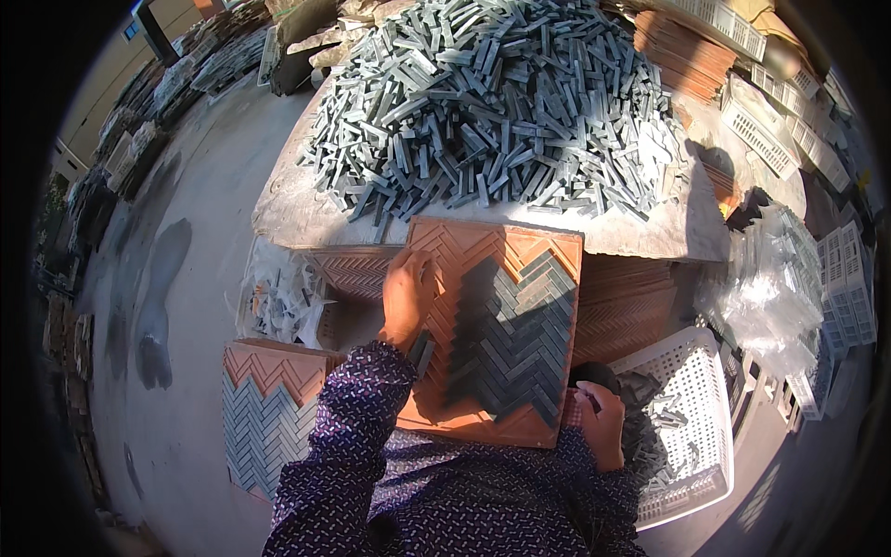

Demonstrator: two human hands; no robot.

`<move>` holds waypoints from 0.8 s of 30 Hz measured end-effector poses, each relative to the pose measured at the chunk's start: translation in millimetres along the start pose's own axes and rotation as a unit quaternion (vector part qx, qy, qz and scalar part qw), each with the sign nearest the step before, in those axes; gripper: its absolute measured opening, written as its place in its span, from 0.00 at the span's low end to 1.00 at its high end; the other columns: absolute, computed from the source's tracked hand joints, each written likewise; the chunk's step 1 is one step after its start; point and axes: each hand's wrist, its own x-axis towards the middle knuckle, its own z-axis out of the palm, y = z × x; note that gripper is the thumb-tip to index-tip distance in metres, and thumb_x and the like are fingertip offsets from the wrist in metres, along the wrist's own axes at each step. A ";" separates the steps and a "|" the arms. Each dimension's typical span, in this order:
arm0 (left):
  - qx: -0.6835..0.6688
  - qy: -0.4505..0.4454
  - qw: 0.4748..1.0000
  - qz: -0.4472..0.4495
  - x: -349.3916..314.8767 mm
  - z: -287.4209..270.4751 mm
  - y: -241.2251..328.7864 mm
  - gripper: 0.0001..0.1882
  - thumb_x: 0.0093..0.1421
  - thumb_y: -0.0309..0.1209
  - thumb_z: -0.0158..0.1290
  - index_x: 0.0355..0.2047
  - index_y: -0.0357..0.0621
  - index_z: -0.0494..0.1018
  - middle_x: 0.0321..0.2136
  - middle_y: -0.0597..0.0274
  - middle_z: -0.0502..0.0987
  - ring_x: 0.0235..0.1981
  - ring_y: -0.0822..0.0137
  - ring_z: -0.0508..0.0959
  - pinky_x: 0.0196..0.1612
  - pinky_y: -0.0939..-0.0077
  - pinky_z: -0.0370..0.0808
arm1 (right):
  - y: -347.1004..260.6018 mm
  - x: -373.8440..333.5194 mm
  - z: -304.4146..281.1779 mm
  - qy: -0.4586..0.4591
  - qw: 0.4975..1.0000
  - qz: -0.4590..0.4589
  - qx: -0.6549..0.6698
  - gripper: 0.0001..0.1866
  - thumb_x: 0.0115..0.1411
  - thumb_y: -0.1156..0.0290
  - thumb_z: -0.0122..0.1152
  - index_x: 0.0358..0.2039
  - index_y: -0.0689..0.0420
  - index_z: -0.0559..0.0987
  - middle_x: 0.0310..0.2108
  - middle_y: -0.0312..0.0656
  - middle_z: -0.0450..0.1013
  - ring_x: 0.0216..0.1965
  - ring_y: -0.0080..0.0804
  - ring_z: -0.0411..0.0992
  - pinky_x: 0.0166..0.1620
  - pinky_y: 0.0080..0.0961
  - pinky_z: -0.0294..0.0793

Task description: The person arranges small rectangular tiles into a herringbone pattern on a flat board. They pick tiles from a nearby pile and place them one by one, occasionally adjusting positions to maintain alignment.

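An orange tray with herringbone grooves leans between me and a stone-topped table. Dark grey stone strips fill its middle and right grooves in a zigzag. My left hand is over the tray's upper left part, its fingers curled together; anything between them is hidden. By its wrist is a dark strip. My right hand is beside the tray's lower right edge, next to a white perforated basket. Its fingers are bent inward, and I cannot make out what they hold.
A large heap of grey stone strips covers the table. A second tray with pale strips stands at lower left, below a bin of white scraps. Loose strips lie in the basket. Plastic-wrapped stacks stand at right.
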 end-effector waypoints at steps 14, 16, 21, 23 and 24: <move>0.137 -0.064 0.987 -0.048 -4.8 -0.3 -34.8 0.21 0.46 0.37 0.63 0.37 0.39 0.71 0.34 0.51 0.70 0.40 0.48 0.69 0.41 0.57 0.68 | 5.0 -1.3 6.8 -0.005 1.000 0.010 0.002 0.10 0.55 0.75 0.58 0.36 0.65 0.79 0.32 0.48 0.77 0.33 0.34 0.76 0.39 0.26 0.73; 0.085 -0.083 0.990 -0.075 0.1 2.6 -41.7 0.17 0.46 0.34 0.62 0.34 0.39 0.72 0.32 0.51 0.70 0.39 0.48 0.69 0.42 0.57 0.68 | 9.3 -2.9 5.6 -0.002 1.000 0.011 0.004 0.10 0.56 0.75 0.57 0.37 0.64 0.79 0.33 0.48 0.77 0.34 0.36 0.76 0.40 0.26 0.73; 0.012 -0.011 1.000 0.007 1.6 7.4 -41.9 0.10 0.46 0.28 0.59 0.30 0.40 0.77 0.33 0.52 0.73 0.39 0.49 0.70 0.45 0.61 0.67 | 7.0 -1.5 8.2 0.000 1.000 -0.003 0.007 0.10 0.56 0.75 0.57 0.37 0.64 0.78 0.34 0.49 0.77 0.36 0.37 0.76 0.41 0.27 0.73; -0.009 -0.025 0.999 0.019 6.2 8.0 -40.0 0.10 0.46 0.28 0.59 0.31 0.41 0.78 0.35 0.52 0.74 0.39 0.51 0.71 0.44 0.62 0.69 | 6.2 -1.1 8.6 0.001 1.000 0.006 0.010 0.10 0.56 0.75 0.58 0.37 0.64 0.78 0.34 0.49 0.77 0.36 0.38 0.76 0.41 0.27 0.73; -0.021 -0.032 0.999 0.025 9.5 7.8 -34.0 0.10 0.47 0.28 0.59 0.32 0.41 0.78 0.36 0.52 0.74 0.39 0.51 0.72 0.43 0.63 0.69 | 6.5 -1.2 7.7 0.002 1.000 0.011 0.011 0.10 0.56 0.75 0.58 0.37 0.64 0.78 0.34 0.49 0.77 0.37 0.38 0.76 0.41 0.27 0.73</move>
